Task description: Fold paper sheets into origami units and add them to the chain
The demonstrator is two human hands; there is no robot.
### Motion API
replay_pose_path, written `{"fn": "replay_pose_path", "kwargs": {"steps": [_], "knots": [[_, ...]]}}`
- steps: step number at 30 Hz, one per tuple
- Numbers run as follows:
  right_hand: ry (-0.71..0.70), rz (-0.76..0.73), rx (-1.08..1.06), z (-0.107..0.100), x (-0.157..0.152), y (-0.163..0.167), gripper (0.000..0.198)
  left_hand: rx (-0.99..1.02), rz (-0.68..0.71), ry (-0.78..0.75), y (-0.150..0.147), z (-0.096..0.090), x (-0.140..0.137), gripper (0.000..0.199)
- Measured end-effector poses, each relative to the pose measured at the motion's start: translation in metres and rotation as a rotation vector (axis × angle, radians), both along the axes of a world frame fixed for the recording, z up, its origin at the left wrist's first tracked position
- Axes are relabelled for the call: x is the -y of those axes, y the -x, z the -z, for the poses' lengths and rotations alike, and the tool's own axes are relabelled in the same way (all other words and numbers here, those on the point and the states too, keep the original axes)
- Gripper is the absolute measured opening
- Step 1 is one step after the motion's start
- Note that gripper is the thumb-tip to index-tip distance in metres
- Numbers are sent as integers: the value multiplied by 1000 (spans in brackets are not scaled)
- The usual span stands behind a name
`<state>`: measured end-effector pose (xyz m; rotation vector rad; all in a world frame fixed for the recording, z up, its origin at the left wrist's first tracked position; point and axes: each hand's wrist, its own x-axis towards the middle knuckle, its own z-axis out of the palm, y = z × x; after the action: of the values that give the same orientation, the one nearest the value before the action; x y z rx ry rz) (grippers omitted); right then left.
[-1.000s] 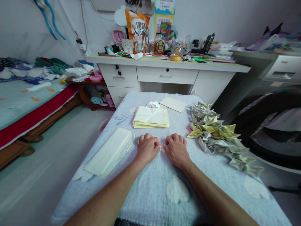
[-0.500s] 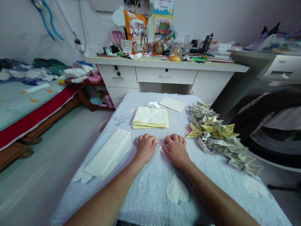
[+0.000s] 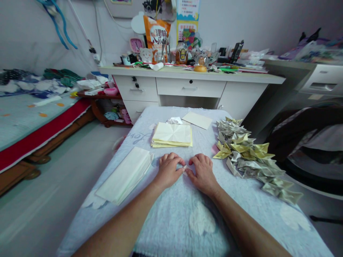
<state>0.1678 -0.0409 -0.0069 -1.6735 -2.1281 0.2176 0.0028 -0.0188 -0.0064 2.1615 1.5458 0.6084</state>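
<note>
Pinching a small paper (image 3: 185, 167), left hand (image 3: 169, 172) faces right hand (image 3: 203, 172) with parted fingertips.

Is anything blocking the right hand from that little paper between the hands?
Nothing visible does. The little paper sits between the left hand and right hand, close to both thumbs; the stack lies beyond them.

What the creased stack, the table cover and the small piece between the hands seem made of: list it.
Creased stack: likely matte paper, from thin layered edges and crisp fold lines. Table cover: seemingly soft, dull fabric, with a faintly ribbed surface. Small piece: perhaps pale paper; too little shows to be sure of material or finish.
</note>
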Motion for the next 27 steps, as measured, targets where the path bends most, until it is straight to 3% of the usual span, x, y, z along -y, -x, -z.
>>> {"fn": "replay_pose_path", "kwargs": {"steps": [5,14,19,27], "knots": [[1,7,-35,-1,1,0,25,75,33,4,1,-3,2,13],[28,-137,-141,-6,2,0,12,365,97,55,5,-3,0,16],[43,-190,-224,-7,1,1,11,333,137,27,7,-6,-1,5],[82,-224,-437,-12,1,1,20,462,90,85,12,-9,-2,12]]}}
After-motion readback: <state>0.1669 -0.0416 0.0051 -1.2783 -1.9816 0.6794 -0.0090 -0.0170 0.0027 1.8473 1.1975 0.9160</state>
